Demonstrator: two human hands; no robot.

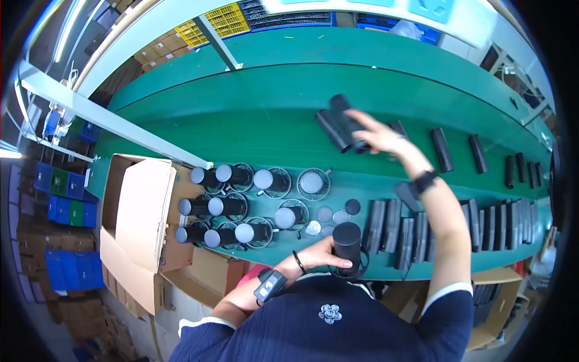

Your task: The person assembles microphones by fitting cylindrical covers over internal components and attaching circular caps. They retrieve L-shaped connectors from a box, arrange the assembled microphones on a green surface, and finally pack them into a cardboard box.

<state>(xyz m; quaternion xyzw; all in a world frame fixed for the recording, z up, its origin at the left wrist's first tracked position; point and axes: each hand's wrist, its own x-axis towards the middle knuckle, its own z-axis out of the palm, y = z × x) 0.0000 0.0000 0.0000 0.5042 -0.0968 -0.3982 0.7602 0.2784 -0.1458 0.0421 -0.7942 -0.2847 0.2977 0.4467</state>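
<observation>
At the bench's near edge my left hand [325, 254] is wrapped round the lower part of an upright black cylinder [347, 236]. A thin dark ring or cable shows at its base. My right hand [375, 134] is stretched far over the green belt. Its fingers are apart and reach over a black tube [342, 107], seemingly touching it; motion blurs them slightly. Another black tube [332, 130] lies slanted just left of it. Beside the left hand are several small round discs [324, 213], grey, black and one shiny.
Upright dark cylinders [262, 180] with grey tops stand in wire rings at left. Rows of black tubes [407, 241] lie at right, more tubes [442, 149] on the belt [253, 133]. An open cardboard box [142, 205] and a metal post [139, 127] border the left side.
</observation>
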